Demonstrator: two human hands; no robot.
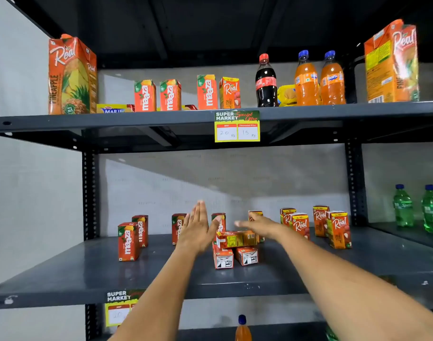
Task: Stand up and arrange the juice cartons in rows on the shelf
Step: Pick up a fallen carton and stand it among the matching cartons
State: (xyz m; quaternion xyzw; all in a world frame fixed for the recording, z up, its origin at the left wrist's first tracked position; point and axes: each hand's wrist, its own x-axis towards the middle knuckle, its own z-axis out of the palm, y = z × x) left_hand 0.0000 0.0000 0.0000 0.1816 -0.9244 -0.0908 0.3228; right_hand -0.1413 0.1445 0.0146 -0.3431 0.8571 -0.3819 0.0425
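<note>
Two bare hands reach over small orange-red juice cartons (236, 247) on the dark grey metal shelf (87, 274).

The left hand (197, 226) is flat and open, fingers together, holding nothing; the right hand (257, 223) is spread open above three toppled cartons (one lies across two). Upright cartons stand scattered on either side, mango ones (128, 241) to the left, lychee ones (338, 230) to the right.
</note>
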